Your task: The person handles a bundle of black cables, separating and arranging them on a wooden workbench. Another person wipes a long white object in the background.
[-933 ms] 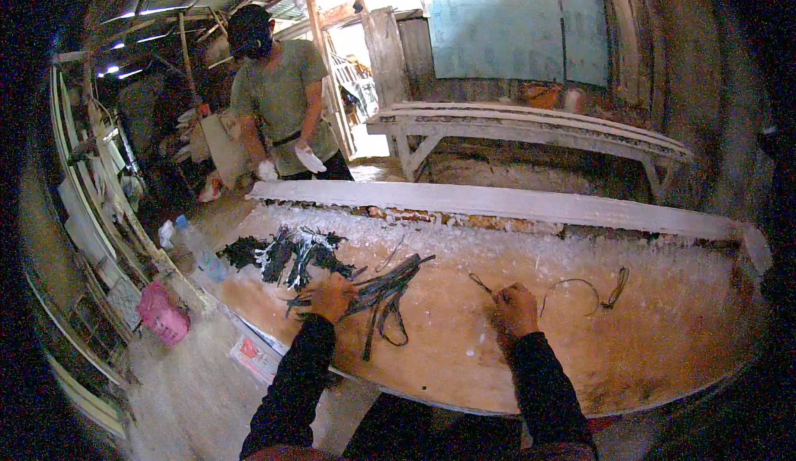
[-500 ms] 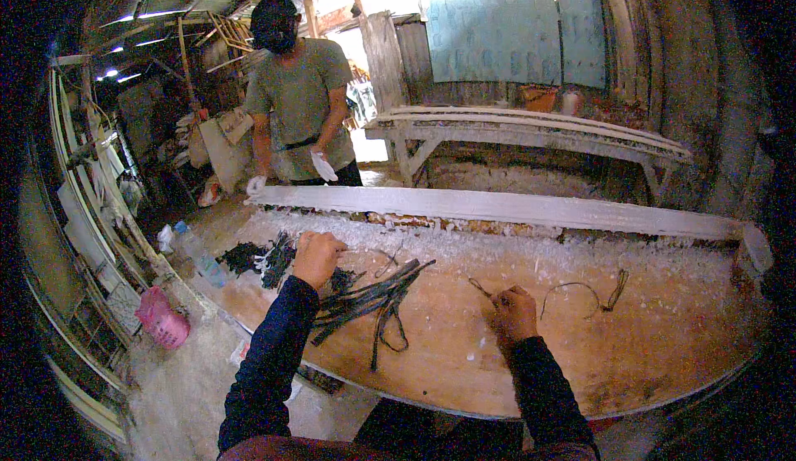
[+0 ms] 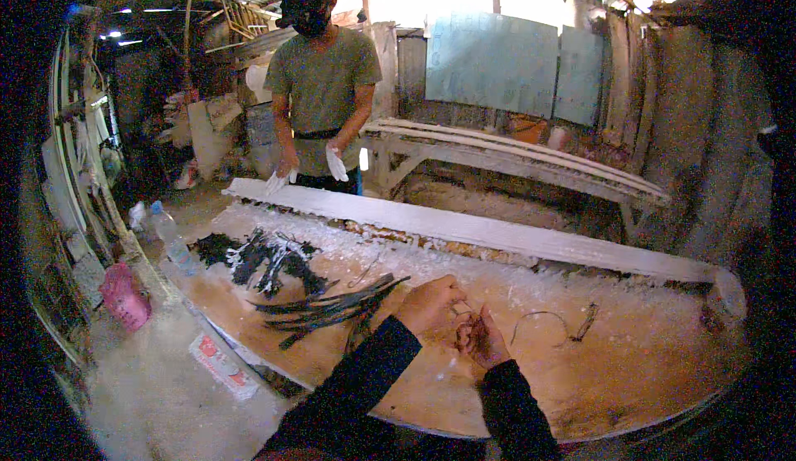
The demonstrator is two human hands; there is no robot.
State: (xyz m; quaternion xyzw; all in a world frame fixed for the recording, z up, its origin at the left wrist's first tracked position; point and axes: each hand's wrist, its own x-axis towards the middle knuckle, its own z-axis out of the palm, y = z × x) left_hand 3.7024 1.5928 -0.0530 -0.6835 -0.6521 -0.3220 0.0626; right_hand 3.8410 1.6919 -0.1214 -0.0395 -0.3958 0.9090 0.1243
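Observation:
Close together over the brown tabletop point(image 3: 423, 378), my left hand point(image 3: 433, 305) and my right hand point(image 3: 483, 337) meet with bent, pinching fingers. A thin strand shows faintly at the right fingertips; what the left fingers pinch is too small to make out. Left of my hands lies a bunch of long dark flat strips point(image 3: 327, 308), partly behind my left forearm. Beyond it sits a heap of short dark strips point(image 3: 274, 262) dusted with white. To the right, a thin curved strand point(image 3: 539, 313) and a small dark twisted bundle point(image 3: 585, 323) rest on the board.
A long white-coated beam point(image 3: 464, 227) runs along the table's far edge, with white crumbs before it. Behind it stands another person point(image 3: 323, 80) with white-coated hands. A plastic bottle point(image 3: 170, 233), a pink bag point(image 3: 124, 295) and a rear bench point(image 3: 497, 154) are also around.
My left hand has moved right, away from the dark strips, to meet my right hand. The view has shifted. The other person's hands are now both above the beam's left end.

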